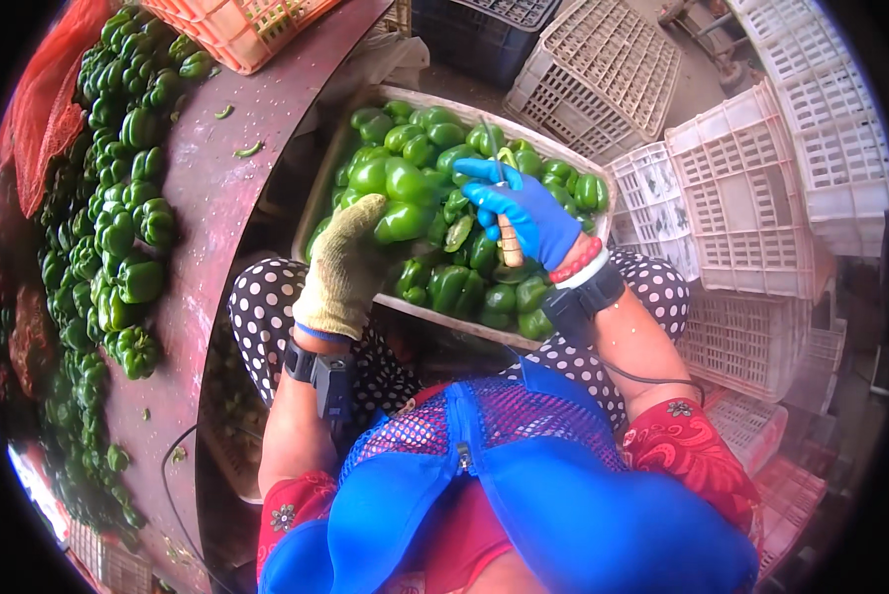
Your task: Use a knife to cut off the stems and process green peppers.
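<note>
A light crate (313, 223) full of green bell peppers stands in front of my knees. Over its near left part my left hand (342, 262), in a pale yellow knit glove, grips a large green bell pepper (390, 193). My right hand (533, 220), in a blue glove, is closed around a knife (508, 243) with a light wooden handle. The thin blade points away from me, above the peppers and to the right of the held one. Blade and held pepper look apart. A pale green stem piece (507, 156) shows beside the blade.
On my left, a dark red table (207, 188) bears a long heap of green peppers (117, 233), a red mesh bag (43, 129) and an orange crate (236, 25). Stacked white plastic crates (736, 178) rise on the right. A dark crate (474, 45) sits beyond the pepper crate.
</note>
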